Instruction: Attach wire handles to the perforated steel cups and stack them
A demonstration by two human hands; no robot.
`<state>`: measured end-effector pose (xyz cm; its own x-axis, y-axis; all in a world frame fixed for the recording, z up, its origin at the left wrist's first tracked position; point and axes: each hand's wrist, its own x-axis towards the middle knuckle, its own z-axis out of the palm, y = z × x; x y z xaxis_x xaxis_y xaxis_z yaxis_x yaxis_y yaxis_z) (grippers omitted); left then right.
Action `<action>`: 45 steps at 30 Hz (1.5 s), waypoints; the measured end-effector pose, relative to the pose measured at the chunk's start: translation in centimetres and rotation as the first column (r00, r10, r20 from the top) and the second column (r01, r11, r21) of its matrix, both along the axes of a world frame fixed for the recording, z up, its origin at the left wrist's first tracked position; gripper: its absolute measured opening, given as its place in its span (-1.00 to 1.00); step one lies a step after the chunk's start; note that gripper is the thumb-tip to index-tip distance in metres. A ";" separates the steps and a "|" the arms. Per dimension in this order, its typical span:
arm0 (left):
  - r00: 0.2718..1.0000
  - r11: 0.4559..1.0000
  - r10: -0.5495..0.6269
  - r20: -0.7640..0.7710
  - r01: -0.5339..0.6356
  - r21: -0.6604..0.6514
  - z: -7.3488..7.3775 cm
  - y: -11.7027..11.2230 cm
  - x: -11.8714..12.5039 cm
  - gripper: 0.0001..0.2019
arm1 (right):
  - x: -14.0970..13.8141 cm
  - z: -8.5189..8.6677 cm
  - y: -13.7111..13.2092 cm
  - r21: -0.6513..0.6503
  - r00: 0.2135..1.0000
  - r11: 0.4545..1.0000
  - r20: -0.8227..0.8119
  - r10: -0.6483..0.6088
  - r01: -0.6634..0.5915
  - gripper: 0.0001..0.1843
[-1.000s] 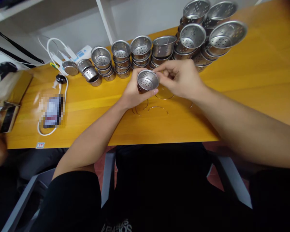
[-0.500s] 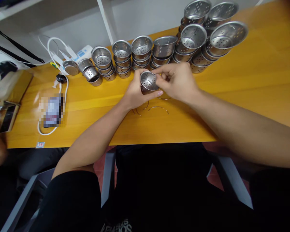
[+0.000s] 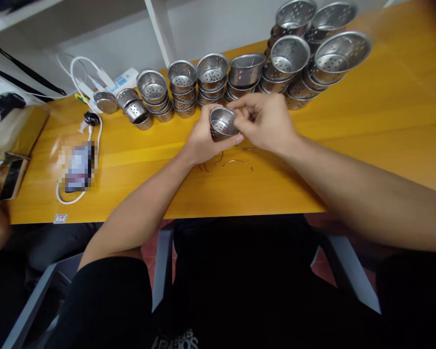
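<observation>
Right hand (image 3: 267, 118) has edged left, seemingly for rim work on the perforated metal cup (image 3: 222, 122) left hand (image 3: 202, 136) clasps; right grip unclear.

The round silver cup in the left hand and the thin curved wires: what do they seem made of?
Round silver perforated cup: shiny metal, perhaps stainless steel, from its grey reflections. Thin curved coppery wires: probably metal, from their glint; coating unclear.

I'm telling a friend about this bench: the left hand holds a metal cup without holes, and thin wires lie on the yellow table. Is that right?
Not quite: the head view shows holes in the bottom of the metal cup that the left hand holds. Thin wires do lie on the yellow table.
</observation>
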<state>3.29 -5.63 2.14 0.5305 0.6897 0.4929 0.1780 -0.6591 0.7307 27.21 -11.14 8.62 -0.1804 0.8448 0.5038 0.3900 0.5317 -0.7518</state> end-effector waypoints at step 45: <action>0.996 0.997 0.079 -0.030 -0.079 0.025 -1.2 1.8 -1.0 0.00 | 2.3 1.8 -0.1 0.078 0.989 0.989 0.086 0.121 -0.128 -0.56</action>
<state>2.29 -3.88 0.95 0.4899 0.7183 0.4940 0.2524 -0.6592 0.7083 29.52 -11.28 10.45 -0.3245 0.7689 0.5509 0.3747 0.6392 -0.6715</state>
